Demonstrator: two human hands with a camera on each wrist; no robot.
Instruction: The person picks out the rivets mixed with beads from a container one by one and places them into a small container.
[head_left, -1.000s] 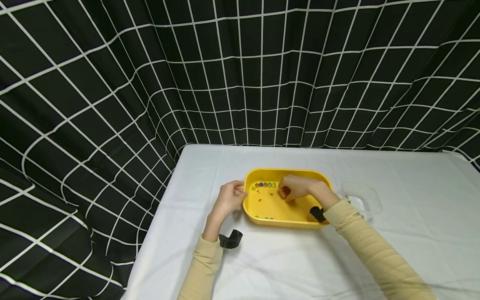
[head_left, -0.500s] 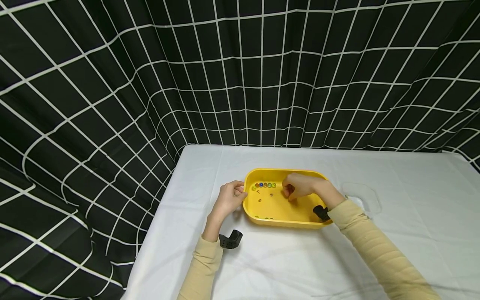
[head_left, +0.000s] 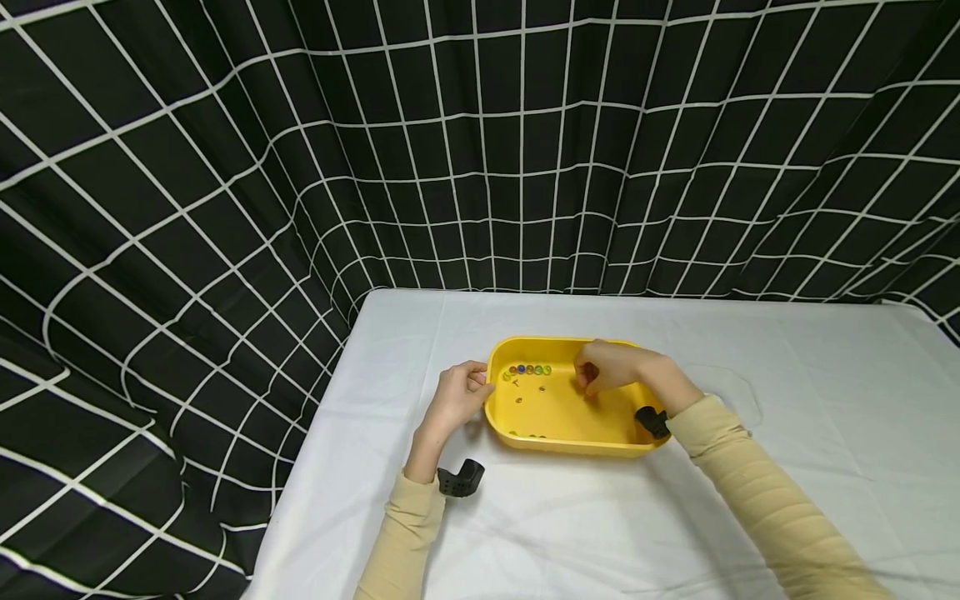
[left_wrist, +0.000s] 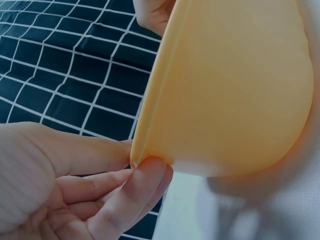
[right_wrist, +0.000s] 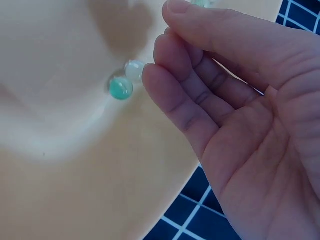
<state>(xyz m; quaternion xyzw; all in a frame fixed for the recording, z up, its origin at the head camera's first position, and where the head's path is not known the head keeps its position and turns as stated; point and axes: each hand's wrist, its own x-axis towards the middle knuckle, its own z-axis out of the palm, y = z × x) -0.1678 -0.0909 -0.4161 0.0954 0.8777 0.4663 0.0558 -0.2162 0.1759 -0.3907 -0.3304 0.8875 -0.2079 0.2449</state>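
"Two hands are shown; how is each placed?"

"By the left hand (head_left: 459, 392), the left rim of the yellow, round-cornered plastic tray (head_left: 573, 448) is pinched between thumb and fingers. The right hand (head_left: 611, 364) is held inside, toward the tray's far right corner, its fingers bent and drawn close together; whether anything is gripped cannot be told."

"Where is the tray set?"

"On the white-clothed table (head_left: 570, 525), nearer its left edge than its right and well apart from both."

"And its contents?"

"Coloured glass marbles (head_left: 529, 369) are ranged along the far edge, beginning at the far left corner. Small brownish pieces (head_left: 519, 400), too small to identify, are scattered nearer the left edge. In the right-wrist view, a green marble (right_wrist: 121, 88) is seen near the fingertips."

"Beyond the tray's right edge?"

"A clear plastic container (head_left: 741, 390), partly hidden by the beige right sleeve (head_left: 780, 500)."
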